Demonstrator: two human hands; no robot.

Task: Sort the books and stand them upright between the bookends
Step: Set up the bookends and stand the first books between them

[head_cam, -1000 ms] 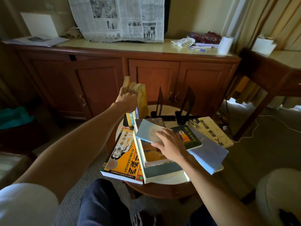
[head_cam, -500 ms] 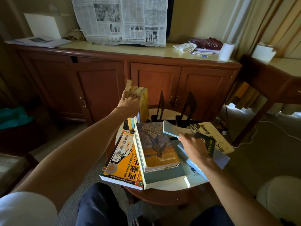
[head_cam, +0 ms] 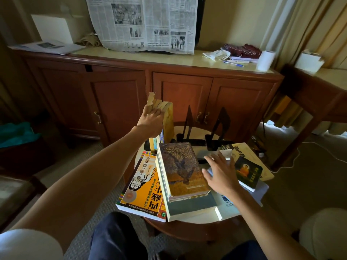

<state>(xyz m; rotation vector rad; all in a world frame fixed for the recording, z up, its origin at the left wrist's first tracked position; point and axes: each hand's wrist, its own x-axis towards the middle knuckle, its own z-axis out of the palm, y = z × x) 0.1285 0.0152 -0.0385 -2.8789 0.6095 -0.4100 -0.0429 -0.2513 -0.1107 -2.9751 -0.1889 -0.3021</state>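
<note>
A: Left hand (head_cam: 151, 118) fingers clamped on upright yellowed books (head_cam: 163, 117), frame centre, left of black bookends (head_cam: 204, 126).
B: Right hand (head_cam: 222, 175) splayed flat; brown handbook (head_cam: 181, 168) reads "Simon & Schuster"; newspaper (head_cam: 144, 23) top centre.

Room was dim, warm; daylight came thru curtains (head_cam: 308, 25) at right. Wide-angle bent edges; corners were dark, soft.

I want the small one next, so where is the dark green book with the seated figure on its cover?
In the head view, the dark green book lies flat at the table's right side, just right of the right hand.
</note>
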